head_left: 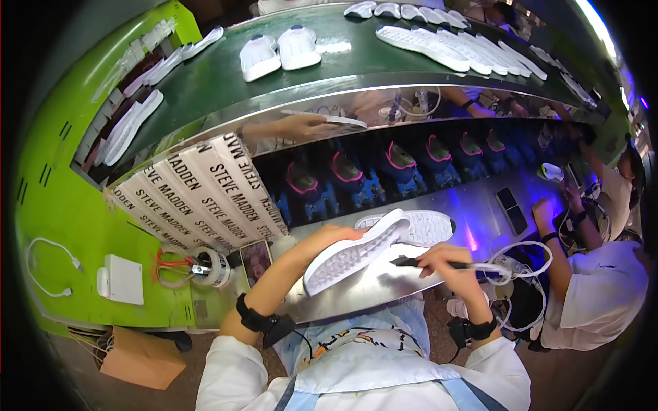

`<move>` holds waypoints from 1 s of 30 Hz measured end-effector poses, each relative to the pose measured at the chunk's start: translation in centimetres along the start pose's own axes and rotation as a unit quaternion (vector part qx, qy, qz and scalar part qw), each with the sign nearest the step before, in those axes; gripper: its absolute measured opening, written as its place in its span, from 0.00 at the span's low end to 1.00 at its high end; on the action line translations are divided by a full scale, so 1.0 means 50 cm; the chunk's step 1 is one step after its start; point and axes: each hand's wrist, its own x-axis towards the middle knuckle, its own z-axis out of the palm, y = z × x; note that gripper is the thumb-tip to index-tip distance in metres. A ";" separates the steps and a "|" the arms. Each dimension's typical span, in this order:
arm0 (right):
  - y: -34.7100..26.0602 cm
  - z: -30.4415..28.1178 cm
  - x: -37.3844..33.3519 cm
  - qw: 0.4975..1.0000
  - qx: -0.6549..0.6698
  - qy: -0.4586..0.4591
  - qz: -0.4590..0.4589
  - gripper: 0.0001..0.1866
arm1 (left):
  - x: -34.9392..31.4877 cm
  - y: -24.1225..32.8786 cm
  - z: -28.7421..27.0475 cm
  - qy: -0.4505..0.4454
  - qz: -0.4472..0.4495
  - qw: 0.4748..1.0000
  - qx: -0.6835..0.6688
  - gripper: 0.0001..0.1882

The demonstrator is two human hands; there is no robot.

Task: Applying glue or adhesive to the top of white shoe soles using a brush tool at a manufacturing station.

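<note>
My left hand [337, 235] is closed on the edge of a white shoe sole [353, 257], tilted above the metal bench with its studded hollow inner side toward me. A second white sole [433, 228] lies on the bench just behind it, partly covered by the held one. In my right hand [444, 260] is a slim black brush [409, 262], its dark tip pointing left, near the held sole but apart from it. A pale looped hose [492, 268] runs right from the brush's rear end. Both wrists carry black straps.
A green conveyor [336, 72] with many white soles crosses the back. Below it stand dark, pink-rimmed shoe uppers [401, 157]. At left are a printed carton [199, 192], scissors [171, 262] and a tape roll [218, 268]. A phone [510, 209] and a co-worker [593, 294] are at right.
</note>
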 end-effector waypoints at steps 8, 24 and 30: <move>-0.142 0.077 0.015 0.922 0.276 0.091 -0.257 0.15 | -0.150 0.164 -0.099 -0.248 0.305 0.731 -0.558 0.27; -0.037 0.057 -0.028 0.907 0.364 0.210 -0.012 0.13 | -0.004 0.436 -0.396 0.441 0.398 0.800 0.084 0.05; -0.055 0.034 -0.027 0.894 0.428 0.132 -0.025 0.12 | -0.180 0.226 -0.200 0.296 0.495 0.809 -0.109 0.24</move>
